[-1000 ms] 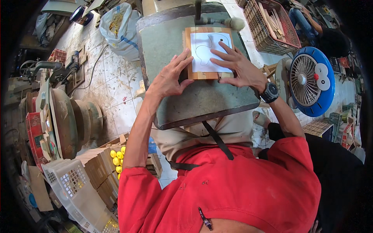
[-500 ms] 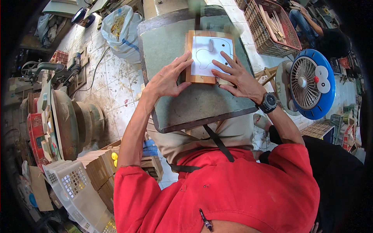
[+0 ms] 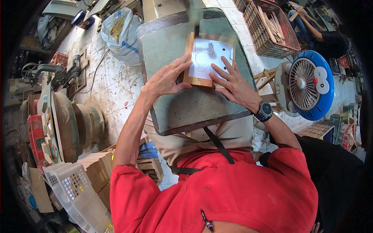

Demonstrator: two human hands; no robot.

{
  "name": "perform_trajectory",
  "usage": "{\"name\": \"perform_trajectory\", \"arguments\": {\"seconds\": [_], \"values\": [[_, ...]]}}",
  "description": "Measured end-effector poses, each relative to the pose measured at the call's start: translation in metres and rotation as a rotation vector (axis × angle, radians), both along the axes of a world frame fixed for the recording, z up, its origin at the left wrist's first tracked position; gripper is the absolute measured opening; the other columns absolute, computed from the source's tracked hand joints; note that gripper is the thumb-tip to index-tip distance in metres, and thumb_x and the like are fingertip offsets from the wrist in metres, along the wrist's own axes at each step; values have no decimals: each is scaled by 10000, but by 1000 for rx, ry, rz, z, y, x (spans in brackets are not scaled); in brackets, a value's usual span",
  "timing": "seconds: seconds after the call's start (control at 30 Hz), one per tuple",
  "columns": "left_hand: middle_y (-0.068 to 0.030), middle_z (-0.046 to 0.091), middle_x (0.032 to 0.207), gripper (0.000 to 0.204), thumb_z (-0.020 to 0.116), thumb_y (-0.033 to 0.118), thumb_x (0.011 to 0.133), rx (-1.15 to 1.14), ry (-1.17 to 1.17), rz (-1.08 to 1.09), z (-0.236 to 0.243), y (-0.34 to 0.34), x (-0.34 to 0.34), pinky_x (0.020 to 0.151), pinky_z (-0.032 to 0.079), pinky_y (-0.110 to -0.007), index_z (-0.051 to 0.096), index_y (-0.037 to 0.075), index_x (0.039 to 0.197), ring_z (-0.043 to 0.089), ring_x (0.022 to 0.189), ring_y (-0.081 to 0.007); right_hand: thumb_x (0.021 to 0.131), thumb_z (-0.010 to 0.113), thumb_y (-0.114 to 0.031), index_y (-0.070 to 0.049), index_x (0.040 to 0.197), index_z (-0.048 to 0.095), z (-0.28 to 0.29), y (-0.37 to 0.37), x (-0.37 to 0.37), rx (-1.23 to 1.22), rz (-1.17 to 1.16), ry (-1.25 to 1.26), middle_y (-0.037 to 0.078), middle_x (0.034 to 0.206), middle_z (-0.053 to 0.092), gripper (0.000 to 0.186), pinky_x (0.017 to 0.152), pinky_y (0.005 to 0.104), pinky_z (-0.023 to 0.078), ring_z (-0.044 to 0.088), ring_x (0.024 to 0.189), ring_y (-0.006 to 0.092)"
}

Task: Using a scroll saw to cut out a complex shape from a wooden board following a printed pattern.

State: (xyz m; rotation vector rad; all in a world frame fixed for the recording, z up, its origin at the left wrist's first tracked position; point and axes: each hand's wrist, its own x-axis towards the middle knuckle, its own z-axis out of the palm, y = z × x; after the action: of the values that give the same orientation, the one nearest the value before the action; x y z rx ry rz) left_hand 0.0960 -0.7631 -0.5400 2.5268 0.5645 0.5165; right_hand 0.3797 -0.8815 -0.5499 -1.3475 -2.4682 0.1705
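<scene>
A square wooden block (image 3: 199, 81) with a white paper pattern (image 3: 202, 73) on top lies on the worn green-grey machine table (image 3: 190, 112). The paper carries a curved outline and dark dots. At the block's far edge stands a thin dark upright part (image 3: 197, 29), blurred above. My left hand (image 3: 167, 75) rests against the block's left side, fingers stretched out, thumb apart by the near corner. Across the paper's right part, my right hand (image 3: 237, 83) lies with spread fingers, thumb near the front edge. A dark watch (image 3: 265, 111) is on my right wrist.
A blue fan (image 3: 311, 85) stands to the right. Beyond it a person (image 3: 326, 40) handles wood. A crate (image 3: 268, 31) holds wood strips at far right. At left are a white sack (image 3: 122, 37), a machine (image 3: 64, 124), a white basket (image 3: 83, 190) and stacked wood (image 3: 97, 167).
The block has turned slightly clockwise and come a little nearer to me. Both hands have shifted with it, still touching it. The far person's hands have moved with a piece of wood.
</scene>
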Motion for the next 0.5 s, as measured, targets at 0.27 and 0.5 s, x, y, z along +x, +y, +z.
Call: {"name": "perform_trajectory", "arguments": {"seconds": [0.27, 0.5], "values": [[-126, 414, 1560, 774, 846, 265, 756, -57, 23, -8, 7, 6, 2, 1155, 412, -451, 504, 65, 1422, 515, 1314, -374, 944, 656, -269, -176, 1493, 477, 2, -9, -16, 6, -86, -53, 50, 1623, 331, 585, 1198, 628, 221, 157, 1528, 403], [-77, 360, 1602, 828, 843, 180, 737, -46, 96, -42, 8, 17, -1, 1161, 399, -475, 467, 122, 1472, 472, 1367, -363, 939, 669, -265, -150, 1439, 530, -4, -12, -29, 12, -138, 30, 81, 1582, 389, 532, 1149, 680, 237, 209, 1493, 454]]}}
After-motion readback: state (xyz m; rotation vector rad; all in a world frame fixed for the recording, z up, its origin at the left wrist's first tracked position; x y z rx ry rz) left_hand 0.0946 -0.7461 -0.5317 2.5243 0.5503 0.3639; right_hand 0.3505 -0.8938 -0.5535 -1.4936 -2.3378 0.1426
